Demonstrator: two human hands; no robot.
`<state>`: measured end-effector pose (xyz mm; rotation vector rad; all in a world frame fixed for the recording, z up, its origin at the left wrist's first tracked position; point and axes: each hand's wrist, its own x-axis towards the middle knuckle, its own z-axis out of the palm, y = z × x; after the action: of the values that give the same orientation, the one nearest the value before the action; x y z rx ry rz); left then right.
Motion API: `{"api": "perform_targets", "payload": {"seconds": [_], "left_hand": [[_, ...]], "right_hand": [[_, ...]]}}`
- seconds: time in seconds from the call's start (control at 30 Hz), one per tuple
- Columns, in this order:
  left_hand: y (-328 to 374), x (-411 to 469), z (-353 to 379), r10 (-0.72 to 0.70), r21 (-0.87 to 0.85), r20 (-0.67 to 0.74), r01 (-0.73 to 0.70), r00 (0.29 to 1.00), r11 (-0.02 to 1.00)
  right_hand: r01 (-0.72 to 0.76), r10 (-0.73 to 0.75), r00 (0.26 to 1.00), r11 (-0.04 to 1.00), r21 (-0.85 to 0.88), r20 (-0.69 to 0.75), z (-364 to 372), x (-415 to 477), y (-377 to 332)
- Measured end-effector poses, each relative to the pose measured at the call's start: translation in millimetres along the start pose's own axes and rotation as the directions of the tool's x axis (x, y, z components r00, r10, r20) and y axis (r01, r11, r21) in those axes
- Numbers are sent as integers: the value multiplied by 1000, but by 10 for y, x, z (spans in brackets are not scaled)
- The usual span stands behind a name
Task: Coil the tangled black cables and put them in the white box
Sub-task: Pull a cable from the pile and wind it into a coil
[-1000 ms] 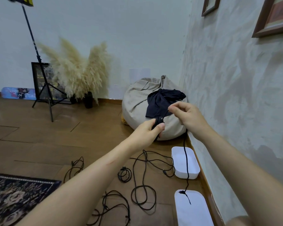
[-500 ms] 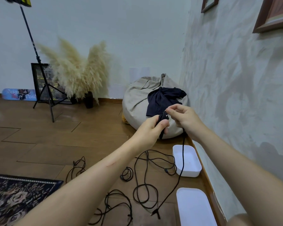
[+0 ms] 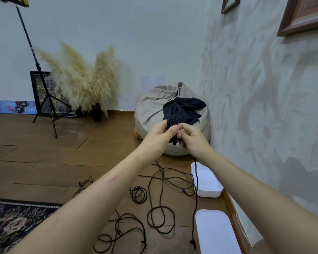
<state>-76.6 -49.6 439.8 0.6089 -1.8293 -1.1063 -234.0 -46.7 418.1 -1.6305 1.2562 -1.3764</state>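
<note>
Centre frame, in front of the beanbag [image 3: 151, 110]: both hands are raised and meet on one black cable. The left hand [image 3: 159, 133] grips the folded bundle [image 3: 173, 123], thumb clamped across it. The right hand [image 3: 193, 139] has its fingers curled, pinching the strand just under the bundle. A loose tail [image 3: 196, 180] hangs from the right hand across the white box [image 3: 207, 182] at lower right, down to the floor.

Step in hand, by my judgement: winding in the last length. Keep the left grip tight so the loops don't spring. Feed the tail with light tension and even loops, and lift it clear of the box rim.

Other cables [image 3: 158, 217] sprawl tangled on the floor, lower centre, with one small coil [image 3: 139, 192] among them. The hanging tail could snag these. A second white piece [image 3: 217, 233], lid or box, cannot tell, sits at bottom right. Rug [image 3: 11, 220] lower left, stand [image 3: 48, 99] upper left.
</note>
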Motion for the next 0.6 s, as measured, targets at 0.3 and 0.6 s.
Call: {"api": "perform_targets", "payload": {"seconds": [0.3,0.6], "left_hand": [[-98,54,-21,-88,-45,-198,81,976,996],[-328,87,-30,-64,224,-473,190,879,956]], "right_hand": [[-42,57,989,993,-113,139,191,-73,108],[49,19,974,956,-290,227,351,-6,134]]}}
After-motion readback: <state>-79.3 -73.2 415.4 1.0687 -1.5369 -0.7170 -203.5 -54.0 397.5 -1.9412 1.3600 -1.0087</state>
